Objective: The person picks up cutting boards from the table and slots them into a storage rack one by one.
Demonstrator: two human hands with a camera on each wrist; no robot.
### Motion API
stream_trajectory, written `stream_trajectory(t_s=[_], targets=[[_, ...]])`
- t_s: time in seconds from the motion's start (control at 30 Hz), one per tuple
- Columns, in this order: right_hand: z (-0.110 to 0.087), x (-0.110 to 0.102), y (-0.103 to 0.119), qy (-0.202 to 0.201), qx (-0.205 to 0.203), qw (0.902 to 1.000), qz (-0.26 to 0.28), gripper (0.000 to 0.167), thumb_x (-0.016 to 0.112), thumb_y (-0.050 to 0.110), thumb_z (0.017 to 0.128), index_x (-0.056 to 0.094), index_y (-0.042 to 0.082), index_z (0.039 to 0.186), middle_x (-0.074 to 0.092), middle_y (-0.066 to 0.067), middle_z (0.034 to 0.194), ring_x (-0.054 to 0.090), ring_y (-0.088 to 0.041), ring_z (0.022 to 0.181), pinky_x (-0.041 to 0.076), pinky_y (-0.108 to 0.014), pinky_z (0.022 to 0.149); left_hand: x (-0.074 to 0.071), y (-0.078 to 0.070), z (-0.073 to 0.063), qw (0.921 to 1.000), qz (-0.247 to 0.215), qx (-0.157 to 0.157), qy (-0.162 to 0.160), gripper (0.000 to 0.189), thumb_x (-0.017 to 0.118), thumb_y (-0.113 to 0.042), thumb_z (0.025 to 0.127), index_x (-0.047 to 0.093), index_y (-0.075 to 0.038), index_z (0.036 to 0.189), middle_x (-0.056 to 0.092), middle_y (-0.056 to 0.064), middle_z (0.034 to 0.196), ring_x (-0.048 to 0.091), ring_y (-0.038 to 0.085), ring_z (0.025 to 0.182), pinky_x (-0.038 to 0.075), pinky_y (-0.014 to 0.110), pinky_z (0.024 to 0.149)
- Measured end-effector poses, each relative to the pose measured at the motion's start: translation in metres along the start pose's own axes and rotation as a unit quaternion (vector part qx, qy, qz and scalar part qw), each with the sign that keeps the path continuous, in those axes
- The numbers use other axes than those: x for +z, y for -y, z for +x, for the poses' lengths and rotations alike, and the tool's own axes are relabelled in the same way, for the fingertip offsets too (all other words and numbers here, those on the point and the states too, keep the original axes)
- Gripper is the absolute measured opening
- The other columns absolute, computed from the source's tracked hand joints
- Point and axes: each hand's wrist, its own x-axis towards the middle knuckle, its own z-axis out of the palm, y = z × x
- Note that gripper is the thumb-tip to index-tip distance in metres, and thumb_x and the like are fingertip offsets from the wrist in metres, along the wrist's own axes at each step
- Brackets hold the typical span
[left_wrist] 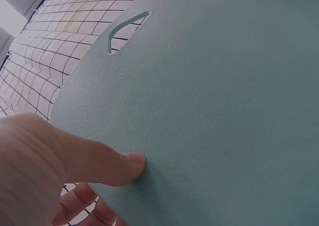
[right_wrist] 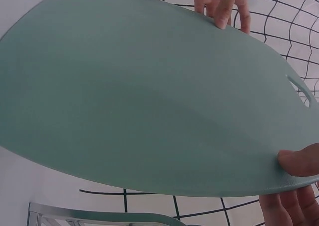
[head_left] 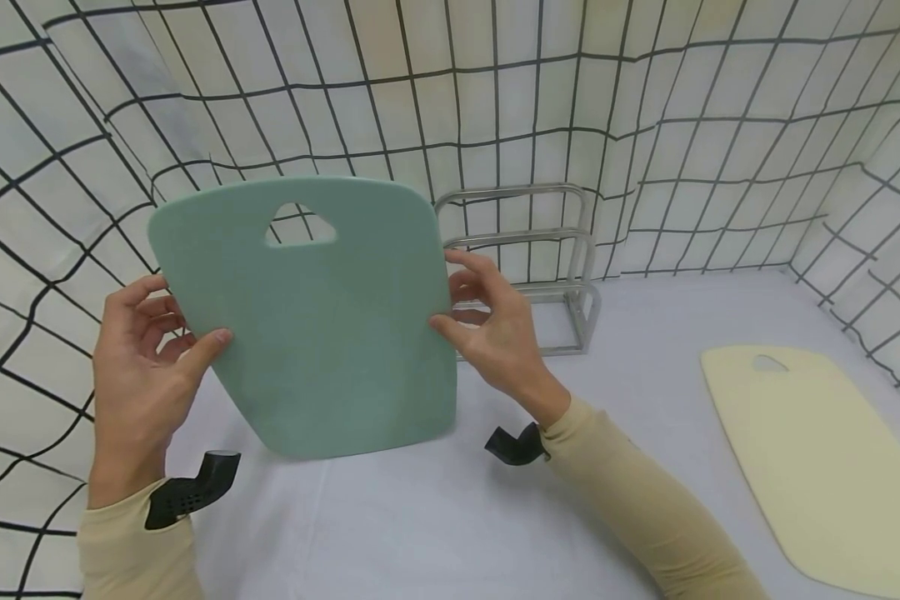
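"Where's the green board (head_left: 330, 333)?"
"Over the bench (head_left: 390, 533), partly hiding the metal rack (head_left: 528, 236); the left hand (head_left: 146, 367) pinches one side edge, the right hand (head_left: 498, 333) the other."
"Farther out?"
"A yellow board (head_left: 817, 467), lying flat at right."

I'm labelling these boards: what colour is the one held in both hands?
The held board is muted green, seen best in the head view.

It appears to be a makeshift filming booth: wrinkled, black-gridded white fabric (head_left: 765, 142) borders a white work surface (head_left: 390, 533), and the person (head_left: 637, 500) wears black wrist cameras (head_left: 213, 479).
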Motion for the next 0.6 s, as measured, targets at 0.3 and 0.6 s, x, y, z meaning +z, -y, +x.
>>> stream_trajectory(t_s=[0.3,0.6], targets=[[0.0002,0.0014,-0.0019,0.000,-0.032,0.9995,0.002,0.068,0.077,-0.010,0.083,0.052,0.006,0.144,0.064,-0.017,0.113,0.070,-0.028,0.100,0.064,-0.036,0.090,0.0025,-0.0001,-0.0018,0.9998,0.008,0.017,0.000,0.086,0.076,0.016,0.080,0.046,-0.024,0.150,0.054,-0.013,0.117,0.056,0.010,0.106,0.049,0.007,0.087],[0.0001,0.0024,-0.0038,-0.005,-0.052,0.9986,0.008,0.069,0.078,-0.012,0.082,0.050,0.003,0.143,0.062,-0.019,0.116,0.068,-0.028,0.099,0.064,-0.036,0.088,0.0032,0.0010,-0.0005,0.9989,-0.008,0.047,0.006,0.088,0.075,0.020,0.077,0.047,-0.021,0.150,0.056,-0.010,0.117,0.056,0.012,0.104,0.050,0.008,0.084]])
